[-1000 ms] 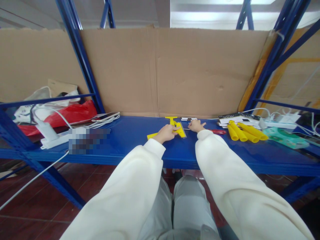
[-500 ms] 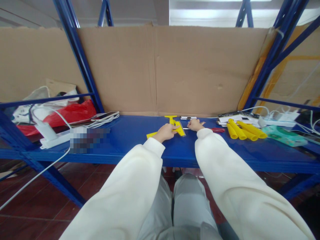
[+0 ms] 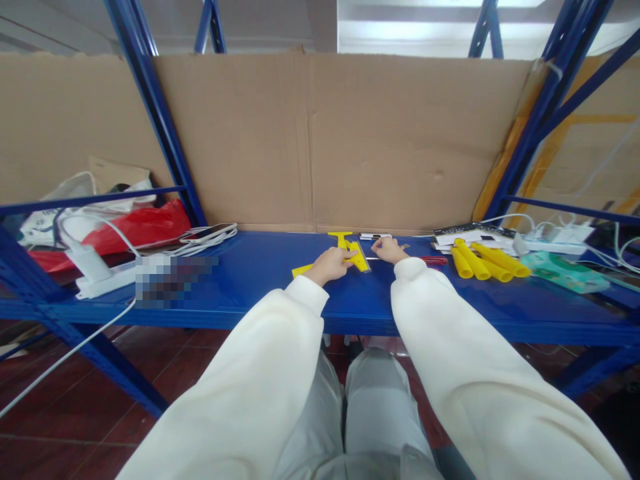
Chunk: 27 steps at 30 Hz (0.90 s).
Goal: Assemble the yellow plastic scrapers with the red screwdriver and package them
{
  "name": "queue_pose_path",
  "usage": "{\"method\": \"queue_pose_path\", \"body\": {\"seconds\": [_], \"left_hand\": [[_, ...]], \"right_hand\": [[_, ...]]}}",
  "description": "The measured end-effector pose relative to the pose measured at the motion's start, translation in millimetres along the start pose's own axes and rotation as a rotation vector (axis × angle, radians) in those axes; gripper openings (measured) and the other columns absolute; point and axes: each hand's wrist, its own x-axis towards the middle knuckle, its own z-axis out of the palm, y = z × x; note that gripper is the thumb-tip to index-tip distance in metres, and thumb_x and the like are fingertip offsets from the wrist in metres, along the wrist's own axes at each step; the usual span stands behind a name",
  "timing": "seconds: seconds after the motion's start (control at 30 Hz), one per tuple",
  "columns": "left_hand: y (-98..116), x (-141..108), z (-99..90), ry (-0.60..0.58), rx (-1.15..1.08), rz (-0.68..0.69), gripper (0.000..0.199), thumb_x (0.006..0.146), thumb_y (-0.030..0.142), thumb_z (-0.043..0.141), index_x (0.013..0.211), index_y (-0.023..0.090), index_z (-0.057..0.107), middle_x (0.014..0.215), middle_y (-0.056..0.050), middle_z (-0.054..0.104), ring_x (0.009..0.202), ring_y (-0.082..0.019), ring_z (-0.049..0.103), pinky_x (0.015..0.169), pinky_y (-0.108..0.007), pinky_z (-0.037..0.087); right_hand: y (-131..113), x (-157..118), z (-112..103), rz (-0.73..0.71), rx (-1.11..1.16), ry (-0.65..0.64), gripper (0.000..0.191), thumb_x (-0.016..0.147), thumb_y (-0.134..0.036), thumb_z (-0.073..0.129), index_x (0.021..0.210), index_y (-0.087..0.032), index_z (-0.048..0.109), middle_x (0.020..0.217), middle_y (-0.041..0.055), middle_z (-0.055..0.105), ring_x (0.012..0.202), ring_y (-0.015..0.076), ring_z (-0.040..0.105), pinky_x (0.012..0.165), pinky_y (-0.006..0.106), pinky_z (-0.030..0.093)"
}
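My left hand (image 3: 327, 265) is closed around a yellow scraper (image 3: 359, 257), whose wide head with a clear edge points right while its handle end sticks out on the left. Just behind the hand lies another yellow T-shaped piece (image 3: 340, 236), partly covered by it. To the right, my right hand (image 3: 390, 251) is pinched close to the scraper head; whatever its fingers hold is too small to make out. Under and beside that hand lies a thin tool with a red handle (image 3: 434, 261), perhaps a screwdriver, its metal shaft partly hidden.
Several yellow tubes (image 3: 483, 261) lie right of my hands, beside a green packet (image 3: 567, 272) and black-and-white strips (image 3: 473, 235). A small white-and-black object (image 3: 375, 236) rests behind. A power strip (image 3: 120, 275), cables and phone (image 3: 207, 233) are left. Cardboard (image 3: 310, 147) stands behind the blue shelf (image 3: 265, 267).
My right hand's fingers have shifted slightly left and their pose has changed a little. The left hand keeps its hold on the scraper. The view has moved very slightly.
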Motion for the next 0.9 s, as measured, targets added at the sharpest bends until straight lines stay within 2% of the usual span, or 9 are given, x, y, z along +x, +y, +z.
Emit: {"method": "queue_pose_path", "body": {"seconds": [0.13,0.23,0.33,0.5,0.73,0.9], "left_hand": [[0.7,-0.3,-0.3,0.017,-0.004,0.000,0.041,0.091,0.020,0.060,0.131,0.019,0.066,0.126,-0.011,0.070,0.118,-0.023,0.064,0.102,-0.030,0.046],[0.3,-0.1,0.5,0.036,-0.016,-0.003,0.039,0.089,0.020,0.061,0.128,0.019,0.068,0.124,-0.011,0.071,0.116,-0.024,0.066,0.102,-0.031,0.047],[-0.5,0.1,1.3,0.050,-0.030,0.009,0.038,0.087,0.018,0.064,0.125,0.022,0.070,0.120,-0.009,0.072,0.113,-0.023,0.067,0.101,-0.031,0.048],[-1.1,0.1,0.6,0.038,-0.041,0.039,0.040,0.085,0.017,0.065,0.124,0.023,0.071,0.117,-0.008,0.074,0.109,-0.023,0.069,0.096,-0.030,0.050],[0.0,-0.1,-0.8,0.033,-0.035,0.054,0.035,0.084,0.016,0.066,0.118,0.019,0.074,0.111,-0.011,0.075,0.101,-0.025,0.071,0.092,-0.032,0.051],[1.3,-0.7,-1.3,0.025,-0.016,0.069,0.037,0.086,0.017,0.065,0.122,0.019,0.072,0.112,-0.011,0.075,0.104,-0.024,0.070,0.092,-0.030,0.051]], "right_hand": [[-2.6,-1.8,1.3,0.027,0.081,-0.036,0.008,0.076,-0.020,0.065,0.077,-0.019,0.073,0.106,0.0093,0.070,0.118,0.0329,0.055,0.106,0.061,0.034],[-4.7,-1.9,4.7,-0.041,0.248,-0.037,0.008,0.075,-0.022,0.064,0.073,-0.018,0.071,0.087,0.0060,0.071,0.098,0.0252,0.063,0.097,0.045,0.046],[-8.1,-2.7,8.2,-0.115,0.437,-0.061,0.008,0.074,-0.022,0.064,0.069,-0.018,0.068,0.078,0.0031,0.070,0.086,0.0195,0.064,0.090,0.035,0.049],[-15.4,-9.7,10.2,-0.167,0.587,-0.132,0.009,0.071,-0.018,0.066,0.063,-0.019,0.063,0.076,0.0016,0.069,0.083,0.0176,0.063,0.090,0.035,0.048],[-18.2,-13.9,10.9,-0.142,0.580,-0.131,0.012,0.071,-0.015,0.064,0.060,-0.019,0.060,0.071,0.0001,0.065,0.079,0.0166,0.061,0.088,0.034,0.049],[-18.5,-14.7,12.0,-0.156,0.589,-0.142,0.013,0.071,-0.014,0.065,0.060,-0.018,0.060,0.071,-0.0004,0.065,0.079,0.0163,0.061,0.089,0.034,0.049]]}}
